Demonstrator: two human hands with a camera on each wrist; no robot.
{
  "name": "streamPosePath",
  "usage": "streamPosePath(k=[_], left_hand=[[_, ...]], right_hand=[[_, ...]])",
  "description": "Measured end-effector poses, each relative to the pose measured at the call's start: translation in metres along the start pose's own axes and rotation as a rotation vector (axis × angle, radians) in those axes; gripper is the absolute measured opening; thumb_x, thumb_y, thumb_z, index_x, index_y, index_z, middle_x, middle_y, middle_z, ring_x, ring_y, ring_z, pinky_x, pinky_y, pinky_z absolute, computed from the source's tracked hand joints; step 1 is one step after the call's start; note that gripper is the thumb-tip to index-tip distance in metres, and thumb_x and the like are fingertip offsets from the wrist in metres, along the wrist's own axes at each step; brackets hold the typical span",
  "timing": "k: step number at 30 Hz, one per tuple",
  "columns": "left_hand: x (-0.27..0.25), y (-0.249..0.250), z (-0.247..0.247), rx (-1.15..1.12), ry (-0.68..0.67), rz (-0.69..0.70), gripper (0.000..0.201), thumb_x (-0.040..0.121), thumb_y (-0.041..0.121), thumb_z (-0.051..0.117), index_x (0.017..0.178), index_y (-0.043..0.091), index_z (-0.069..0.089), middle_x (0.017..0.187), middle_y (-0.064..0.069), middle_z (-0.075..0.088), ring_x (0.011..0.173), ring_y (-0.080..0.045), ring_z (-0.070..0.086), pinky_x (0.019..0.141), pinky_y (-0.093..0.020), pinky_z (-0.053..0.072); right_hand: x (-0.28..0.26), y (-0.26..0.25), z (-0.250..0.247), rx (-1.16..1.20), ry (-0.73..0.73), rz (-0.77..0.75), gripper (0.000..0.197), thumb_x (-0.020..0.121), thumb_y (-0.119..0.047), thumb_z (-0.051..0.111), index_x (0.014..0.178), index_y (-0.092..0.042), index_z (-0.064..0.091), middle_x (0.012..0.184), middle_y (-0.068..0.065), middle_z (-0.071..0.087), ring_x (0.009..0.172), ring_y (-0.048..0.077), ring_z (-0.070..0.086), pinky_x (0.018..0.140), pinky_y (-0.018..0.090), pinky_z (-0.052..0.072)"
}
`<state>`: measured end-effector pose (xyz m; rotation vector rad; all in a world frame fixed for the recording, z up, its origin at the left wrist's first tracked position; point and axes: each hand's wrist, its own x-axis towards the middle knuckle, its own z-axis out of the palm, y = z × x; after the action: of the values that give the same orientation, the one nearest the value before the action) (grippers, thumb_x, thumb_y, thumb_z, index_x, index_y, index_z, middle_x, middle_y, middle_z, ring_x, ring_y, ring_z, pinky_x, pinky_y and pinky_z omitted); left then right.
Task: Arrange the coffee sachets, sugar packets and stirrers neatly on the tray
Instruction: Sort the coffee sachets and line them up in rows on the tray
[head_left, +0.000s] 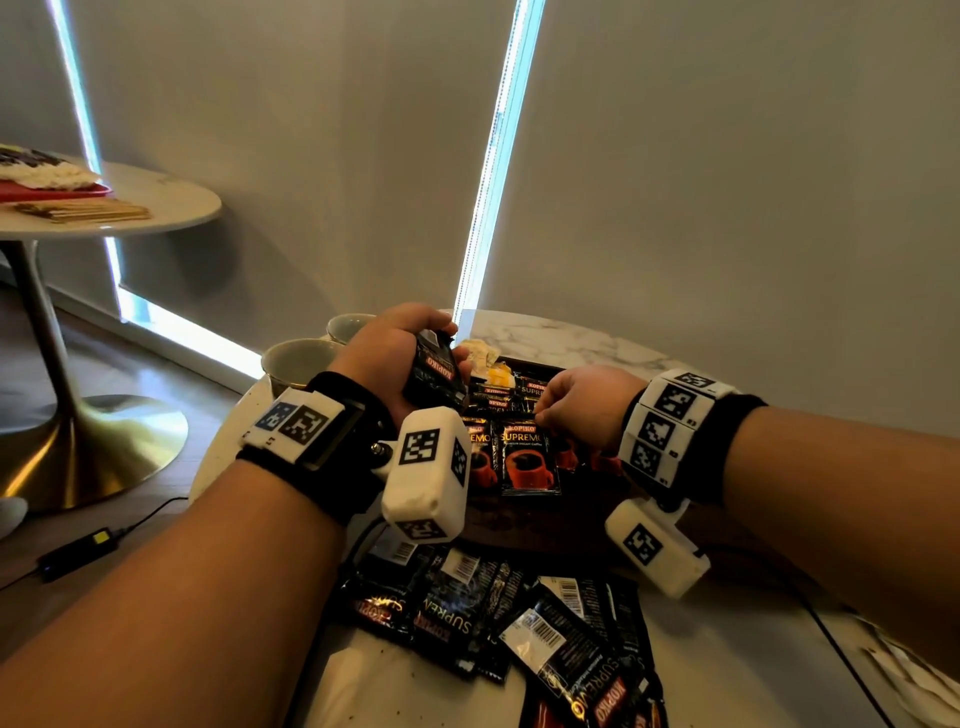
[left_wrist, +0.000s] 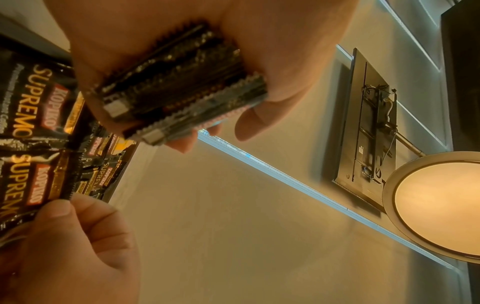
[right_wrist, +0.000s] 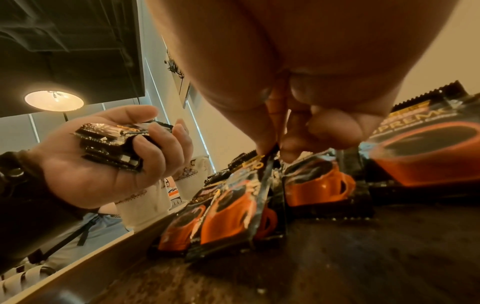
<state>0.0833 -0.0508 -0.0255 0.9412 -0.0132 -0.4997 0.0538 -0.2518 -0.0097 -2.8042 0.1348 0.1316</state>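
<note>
My left hand (head_left: 441, 358) hovers over the tray's far left and grips a stack of black coffee sachets (head_left: 434, 371), seen edge-on in the left wrist view (left_wrist: 182, 88). A row of coffee sachets (head_left: 527, 457) with orange cups printed on them lies on the dark wooden tray (head_left: 545, 525). My right hand (head_left: 543, 413) pinches the top edge of one sachet in that row (right_wrist: 233, 216) between thumb and fingertips (right_wrist: 266, 147). Yellow and white sugar packets (head_left: 488, 358) lie at the tray's far side.
Several loose coffee sachets (head_left: 493, 608) are scattered on the marble table (head_left: 561, 338) in front of the tray. Two paper cups (head_left: 298, 361) stand left of the tray. A cable (head_left: 841, 660) runs along the table's right side. A second round table (head_left: 171, 202) stands far left.
</note>
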Motion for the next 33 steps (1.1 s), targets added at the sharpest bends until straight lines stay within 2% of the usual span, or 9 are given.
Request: streamPosePath(k=[5,9,13,18,21,24,28,31,33], left_hand=[[-0.001,0.000,0.000,-0.015,-0.019,-0.004,0.015,0.094,0.026,0.053,0.099,0.012,0.053,0.082,-0.008,0.056,0.064,-0.019,0.058,0.057,-0.031,0.053],[-0.001,0.000,-0.001,-0.030,-0.034,-0.007,0.015,0.093,0.026,0.053,0.097,0.012,0.053,0.082,-0.008,0.056,0.065,-0.019,0.057,0.060,-0.032,0.051],[0.001,-0.001,-0.002,-0.015,-0.025,-0.003,0.017,0.091,0.025,0.054,0.101,0.012,0.054,0.086,-0.009,0.057,0.068,-0.019,0.059,0.059,-0.034,0.052],[0.000,-0.001,-0.002,-0.012,-0.022,-0.005,0.014,0.090,0.024,0.053,0.098,0.012,0.054,0.085,-0.010,0.056,0.067,-0.020,0.058,0.059,-0.034,0.052],[-0.002,-0.001,0.000,0.013,0.000,-0.004,0.014,0.091,0.022,0.052,0.098,0.010,0.054,0.083,-0.010,0.057,0.066,-0.020,0.058,0.060,-0.034,0.051],[-0.003,0.000,-0.002,0.069,0.014,-0.013,0.016,0.090,0.021,0.053,0.100,0.009,0.056,0.087,-0.011,0.058,0.067,-0.021,0.059,0.063,-0.037,0.050],[-0.002,0.002,-0.004,0.113,0.054,-0.013,0.021,0.088,0.018,0.055,0.103,0.004,0.055,0.089,-0.014,0.059,0.067,-0.022,0.060,0.064,-0.034,0.052],[-0.001,0.001,-0.003,0.142,0.076,-0.018,0.024,0.088,0.018,0.057,0.106,0.003,0.056,0.087,-0.014,0.061,0.067,-0.023,0.061,0.068,-0.034,0.052],[-0.001,0.001,-0.003,0.169,0.083,-0.017,0.025,0.089,0.018,0.056,0.108,0.003,0.056,0.084,-0.013,0.061,0.067,-0.023,0.061,0.068,-0.034,0.052]], right_hand=[[0.003,0.000,0.003,-0.044,0.009,0.015,0.015,0.094,-0.029,0.066,0.101,-0.019,0.073,0.081,-0.007,0.068,0.060,0.004,0.055,0.052,0.018,0.040],[0.004,-0.002,0.003,-0.059,0.007,0.027,0.015,0.094,-0.028,0.066,0.101,-0.016,0.073,0.077,-0.006,0.067,0.055,0.003,0.054,0.047,0.016,0.039],[0.005,-0.004,0.004,0.060,-0.102,0.095,0.019,0.096,-0.023,0.064,0.105,-0.008,0.071,0.071,-0.001,0.065,0.050,0.010,0.057,0.039,0.016,0.043],[0.003,-0.007,0.003,0.106,-0.111,0.133,0.020,0.098,-0.022,0.062,0.103,-0.004,0.068,0.069,0.003,0.062,0.048,0.013,0.055,0.036,0.016,0.041],[0.003,-0.008,0.005,0.107,-0.134,0.155,0.022,0.098,-0.024,0.062,0.103,-0.004,0.067,0.067,0.004,0.059,0.051,0.017,0.056,0.039,0.020,0.044],[0.002,-0.008,0.003,0.055,-0.105,0.136,0.021,0.097,-0.026,0.062,0.101,-0.005,0.066,0.071,0.004,0.064,0.056,0.019,0.059,0.042,0.023,0.045],[-0.007,-0.007,-0.005,0.020,-0.039,0.062,0.012,0.095,-0.027,0.063,0.097,-0.015,0.064,0.077,0.002,0.071,0.061,0.017,0.064,0.051,0.027,0.052],[-0.023,-0.009,-0.008,0.026,-0.154,-0.007,0.008,0.097,-0.026,0.061,0.099,-0.020,0.065,0.079,0.000,0.068,0.056,0.011,0.061,0.049,0.023,0.050],[-0.034,-0.012,-0.009,-0.024,-0.265,-0.062,0.011,0.096,-0.030,0.062,0.106,-0.027,0.067,0.081,-0.004,0.066,0.059,0.007,0.060,0.057,0.024,0.055]])
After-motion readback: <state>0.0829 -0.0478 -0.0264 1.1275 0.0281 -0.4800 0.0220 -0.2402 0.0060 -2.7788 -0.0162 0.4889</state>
